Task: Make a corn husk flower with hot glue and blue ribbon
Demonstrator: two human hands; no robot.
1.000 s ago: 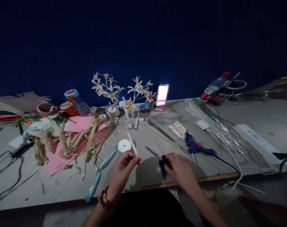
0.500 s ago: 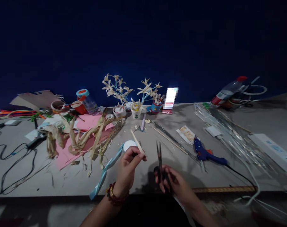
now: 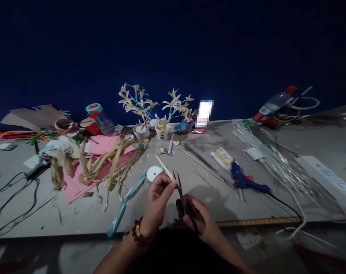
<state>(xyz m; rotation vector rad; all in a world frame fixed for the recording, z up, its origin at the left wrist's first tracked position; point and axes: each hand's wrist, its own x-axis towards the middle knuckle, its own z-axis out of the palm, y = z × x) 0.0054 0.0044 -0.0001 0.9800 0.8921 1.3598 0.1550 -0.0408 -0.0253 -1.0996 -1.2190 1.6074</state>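
My left hand [image 3: 161, 196] pinches a narrow pale strip of corn husk [image 3: 165, 167] between thumb and fingers; the strip points up and to the left. In my right hand [image 3: 198, 217] is a pair of dark scissors [image 3: 180, 186], its fingers through the handles. The blades are slightly apart and sit right beside the husk strip's lower end, by my left fingertips. Whether they touch it I cannot tell. Just beyond my left hand lies a white ribbon spool [image 3: 154, 173], with light blue ribbon [image 3: 124, 207] trailing toward the table's front edge.
Dried corn husks [image 3: 89, 167] lie over pink paper [image 3: 72, 188] on the left. Husk flowers [image 3: 137, 101] stand in cups at the back. A blue glue gun [image 3: 247, 180], thin wires [image 3: 207, 163], a power strip [image 3: 327, 180] and a bottle [image 3: 275, 104] occupy the right side.
My right hand has brought the scissors left and up to the husk strip, and their blades tilt more to the left. My left hand keeps its pinch. The whole view has shifted slightly.
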